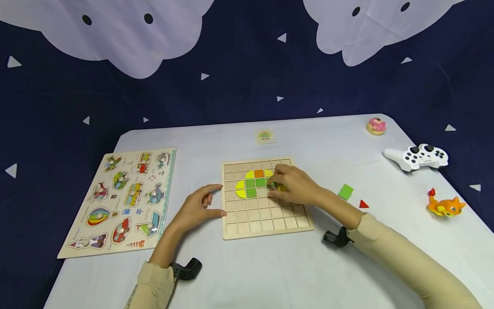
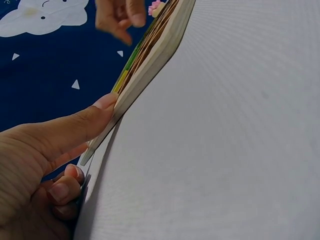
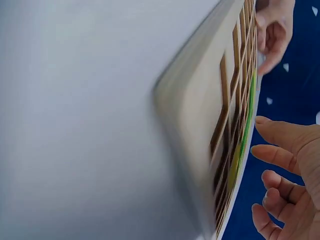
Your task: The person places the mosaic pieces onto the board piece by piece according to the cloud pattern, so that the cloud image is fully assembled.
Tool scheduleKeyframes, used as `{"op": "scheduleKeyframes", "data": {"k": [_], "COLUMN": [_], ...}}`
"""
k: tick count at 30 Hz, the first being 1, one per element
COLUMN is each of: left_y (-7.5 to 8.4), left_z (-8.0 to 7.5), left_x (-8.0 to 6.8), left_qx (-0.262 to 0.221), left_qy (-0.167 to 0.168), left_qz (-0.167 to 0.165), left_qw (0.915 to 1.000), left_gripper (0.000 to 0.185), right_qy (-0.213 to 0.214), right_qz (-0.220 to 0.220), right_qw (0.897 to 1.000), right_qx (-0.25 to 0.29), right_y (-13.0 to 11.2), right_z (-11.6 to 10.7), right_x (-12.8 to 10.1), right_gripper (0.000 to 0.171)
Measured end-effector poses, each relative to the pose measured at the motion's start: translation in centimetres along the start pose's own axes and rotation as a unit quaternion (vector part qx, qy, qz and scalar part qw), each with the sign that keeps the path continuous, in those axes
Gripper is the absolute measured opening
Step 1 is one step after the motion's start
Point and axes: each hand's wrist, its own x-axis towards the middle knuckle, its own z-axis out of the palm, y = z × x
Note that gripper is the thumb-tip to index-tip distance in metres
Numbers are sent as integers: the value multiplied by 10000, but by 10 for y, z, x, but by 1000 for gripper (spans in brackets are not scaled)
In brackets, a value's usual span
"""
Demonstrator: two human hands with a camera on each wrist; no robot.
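A square wooden grid board (image 1: pixel 247 216) lies on the table, with yellow rounded pieces (image 1: pixel 241 193), green squares (image 1: pixel 251 183) and an orange square (image 1: pixel 259 173) in its cells. At the board's left edge, my left hand (image 1: pixel 198 204) touches the rim with thumb and index finger spread apart. The left wrist view has that thumb (image 2: pixel 95 114) against the rim and other fingers bent below. My right hand (image 1: pixel 295 185) is over the right part of the pattern, covering some cells. In the right wrist view its thumb and fingertips (image 3: pixel 265 151) are apart, close to the board's surface, with no piece between them.
A loose green square (image 1: pixel 345 192) and a red triangle (image 1: pixel 363 204) lie right of the board. A small pattern card (image 1: pixel 266 137) is behind it. Vehicle puzzle (image 1: pixel 127 171) at left; white game controller (image 1: pixel 418 157), orange toy (image 1: pixel 445 207) and pink toy (image 1: pixel 376 126) at right.
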Motion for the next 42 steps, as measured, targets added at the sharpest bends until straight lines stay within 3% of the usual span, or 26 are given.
{"op": "scheduleKeyframes", "data": {"k": [13, 19, 33, 42], "left_y": [1, 1, -1, 0], "left_z": [-1, -1, -1, -1], "left_x": [0, 0, 0, 0], "left_qx": [9, 37, -7, 7], "left_qy": [-57, -58, -43, -43], "left_qz": [108, 145, 155, 162], "left_qw": [9999, 9999, 9999, 9999], "left_gripper": [75, 75, 75, 75], "right_qy": [-51, 91, 477, 554], "right_qz": [1112, 1202, 1627, 1914], "right_qw": [9932, 9908, 9791, 9731], "right_qx": [-349, -623, -1121, -1159], "right_y": [47, 60, 69, 72], "right_z": [-36, -39, -47, -48], "right_x": [-69, -96, -127, -142], "right_gripper": [32, 31, 37, 28]}}
